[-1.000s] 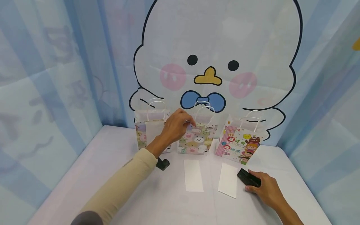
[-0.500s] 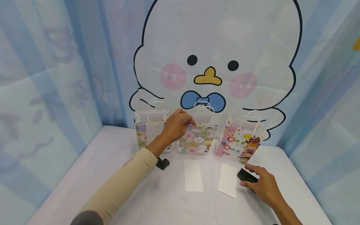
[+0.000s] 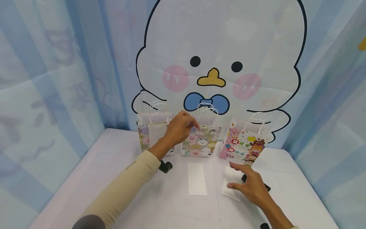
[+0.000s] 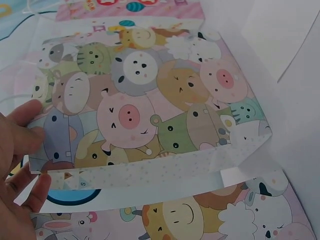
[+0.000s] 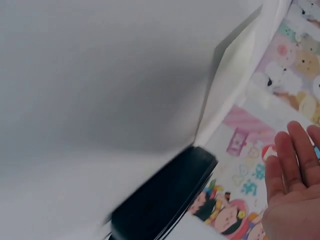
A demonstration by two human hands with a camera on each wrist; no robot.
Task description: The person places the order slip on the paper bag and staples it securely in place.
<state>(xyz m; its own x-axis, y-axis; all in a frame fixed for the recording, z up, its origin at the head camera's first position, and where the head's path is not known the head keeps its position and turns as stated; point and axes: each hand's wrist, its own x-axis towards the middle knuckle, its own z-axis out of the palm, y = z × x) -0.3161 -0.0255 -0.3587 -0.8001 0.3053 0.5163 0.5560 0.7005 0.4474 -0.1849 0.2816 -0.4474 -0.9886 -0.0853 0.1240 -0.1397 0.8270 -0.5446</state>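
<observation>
My left hand (image 3: 180, 128) pinches the upper left edge of the middle paper gift bag (image 3: 201, 146), which has cartoon animals and white rope handles. In the left wrist view, the thumb and fingers lie on either side of the bag's printed edge (image 4: 127, 100). My right hand (image 3: 253, 187) is over the right white card (image 3: 228, 190), thumb and fingers spread, holding nothing. Partly behind that hand, a black stapler (image 3: 267, 187) lies on the table. The right wrist view shows the stapler (image 5: 162, 195) beside the card (image 5: 227, 75).
A second white card (image 3: 196, 179) lies left of the first. At the back stand a left gift bag (image 3: 144, 136) with a white card on its front, and a pink printed bag (image 3: 240, 148) on the right. A patterned curtain (image 3: 214, 41) hangs behind the table (image 3: 160, 203).
My right hand has let go of the stapler and moved left over the right card, its fingers spread. The left hand has stayed at the middle bag.
</observation>
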